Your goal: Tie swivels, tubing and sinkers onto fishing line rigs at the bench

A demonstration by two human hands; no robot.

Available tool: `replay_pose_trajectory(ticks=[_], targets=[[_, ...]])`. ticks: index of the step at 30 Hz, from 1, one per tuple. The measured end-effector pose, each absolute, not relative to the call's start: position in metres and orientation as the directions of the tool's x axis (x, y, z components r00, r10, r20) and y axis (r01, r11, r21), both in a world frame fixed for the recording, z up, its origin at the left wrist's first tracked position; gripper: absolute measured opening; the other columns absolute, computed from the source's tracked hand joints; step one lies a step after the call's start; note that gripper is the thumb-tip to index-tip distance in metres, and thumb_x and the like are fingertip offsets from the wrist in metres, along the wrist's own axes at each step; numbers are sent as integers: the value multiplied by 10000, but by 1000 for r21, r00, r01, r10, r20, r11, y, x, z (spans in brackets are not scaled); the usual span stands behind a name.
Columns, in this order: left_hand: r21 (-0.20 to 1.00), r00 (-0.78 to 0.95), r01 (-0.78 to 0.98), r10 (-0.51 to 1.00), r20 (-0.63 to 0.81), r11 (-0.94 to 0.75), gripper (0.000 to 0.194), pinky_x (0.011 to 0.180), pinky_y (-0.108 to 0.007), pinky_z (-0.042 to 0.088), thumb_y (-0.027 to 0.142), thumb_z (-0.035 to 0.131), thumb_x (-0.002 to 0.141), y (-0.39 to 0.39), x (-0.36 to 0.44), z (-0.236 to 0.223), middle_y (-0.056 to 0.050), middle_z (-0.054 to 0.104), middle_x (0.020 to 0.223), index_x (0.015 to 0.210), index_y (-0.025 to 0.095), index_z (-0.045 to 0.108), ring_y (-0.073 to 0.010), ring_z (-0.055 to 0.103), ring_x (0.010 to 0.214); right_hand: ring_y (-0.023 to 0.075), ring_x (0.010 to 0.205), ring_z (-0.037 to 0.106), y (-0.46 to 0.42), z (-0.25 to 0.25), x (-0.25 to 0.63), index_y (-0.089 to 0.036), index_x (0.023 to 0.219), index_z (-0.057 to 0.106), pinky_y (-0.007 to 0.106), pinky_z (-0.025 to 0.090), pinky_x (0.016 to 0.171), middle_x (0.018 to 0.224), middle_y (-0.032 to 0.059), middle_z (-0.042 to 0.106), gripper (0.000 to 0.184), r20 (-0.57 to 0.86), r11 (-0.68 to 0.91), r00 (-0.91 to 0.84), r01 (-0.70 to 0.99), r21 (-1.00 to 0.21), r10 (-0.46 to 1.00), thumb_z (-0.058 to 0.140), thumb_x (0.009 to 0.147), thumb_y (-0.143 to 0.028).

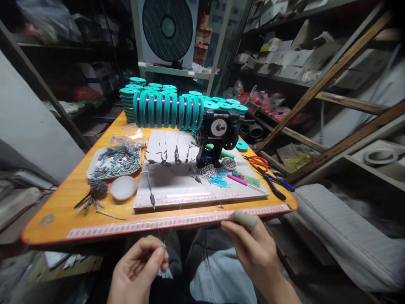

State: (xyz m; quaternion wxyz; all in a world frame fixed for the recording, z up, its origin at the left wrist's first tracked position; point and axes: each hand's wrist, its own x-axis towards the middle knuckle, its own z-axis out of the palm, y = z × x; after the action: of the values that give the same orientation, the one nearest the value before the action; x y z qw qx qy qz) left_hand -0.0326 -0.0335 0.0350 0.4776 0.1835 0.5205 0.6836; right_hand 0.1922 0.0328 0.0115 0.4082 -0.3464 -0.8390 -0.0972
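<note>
My left hand [144, 264] pinches a thin fishing line with a small light-blue piece on it, just below the table's front edge. The line runs up to a dark grey sinker [152, 199] lying at the board's front left. My right hand [253, 242] is by the table's front edge, fingers drawn together, one of them wrapped in grey-green tape; what its fingertips hold, if anything, I cannot make out. Behind, a white board [177, 185] carries several dark sinkers on lines, silver beads [209, 170] and blue strips [220, 179].
Green line spools [167, 110] sit on a black winding device [210, 141]. Left lie a tray of small parts [91, 171], a white bowl [123, 188] and a dark bundle [98, 188]. Pliers [272, 185] and a pink-handled tool [237, 179] lie right. A measuring tape [126, 227] lines the edge.
</note>
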Motion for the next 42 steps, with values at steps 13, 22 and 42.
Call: replay_pose_trajectory(ticks=[13, 22, 42], targets=[[597, -153, -791, 900, -407, 135, 250, 711, -163, 573, 268, 931, 616, -11, -18, 39, -24, 768, 755, 776, 147, 782, -66, 652, 574, 197, 1003, 739, 17, 39, 154, -156, 1272, 635, 240, 615, 814, 1140, 128, 738, 352, 617, 809, -534, 475, -347, 578, 567, 929, -113], [352, 256, -803, 813, -523, 480, 221, 641, -162, 537, 189, 924, 613, 5, -18, 54, 6, 689, 599, 655, 101, 725, 35, 335, 374, 135, 1037, 693, 30, 48, 181, -208, 1218, 676, 201, 515, 980, 1163, 53, 704, 413, 728, 774, -386, 553, -308, 566, 626, 865, 1], [601, 0, 716, 861, 509, -356, 165, 589, -258, 435, 92, 563, 878, 7, -60, 62, 2, 604, 667, 761, 208, 556, -156, 576, 626, 166, 793, 577, 89, 92, 104, -167, 1031, 565, 275, 518, 655, 936, 65, 559, 200, 444, 835, -763, 222, -503, 471, 433, 951, -39]])
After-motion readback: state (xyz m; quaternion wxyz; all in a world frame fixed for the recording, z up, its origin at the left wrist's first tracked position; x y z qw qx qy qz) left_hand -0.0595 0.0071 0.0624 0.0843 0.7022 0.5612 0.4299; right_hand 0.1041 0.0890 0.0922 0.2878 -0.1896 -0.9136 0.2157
